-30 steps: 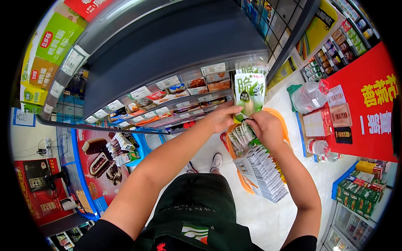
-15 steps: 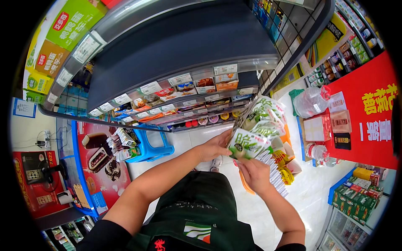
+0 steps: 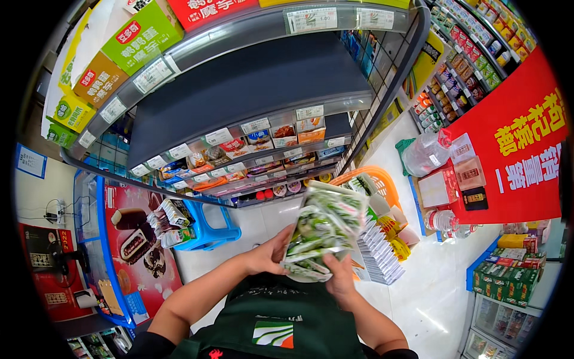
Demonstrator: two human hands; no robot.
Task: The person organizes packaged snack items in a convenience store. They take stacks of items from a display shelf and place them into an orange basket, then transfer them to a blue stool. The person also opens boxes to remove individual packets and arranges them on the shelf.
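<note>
While gripped by both hands (image 3: 305, 266), green snack packets (image 3: 323, 230), orange basket (image 3: 373, 179) behind

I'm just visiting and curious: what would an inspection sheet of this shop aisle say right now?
Surface: pale tiled floor; the grey shelf at chest height is bare on top.
Job's things: a stack of green-and-white snack packets, held tilted in front of the body.
Clutter: an orange basket with packets, a pile of flat white packs and a blue stool on the floor.
Hands: left hand grips the stack's left side; right hand supports it from below.
Cables: one at a wall socket, far left.
Surroundings: stocked lower shelves, a red banner, an ice-cream freezer.
</note>
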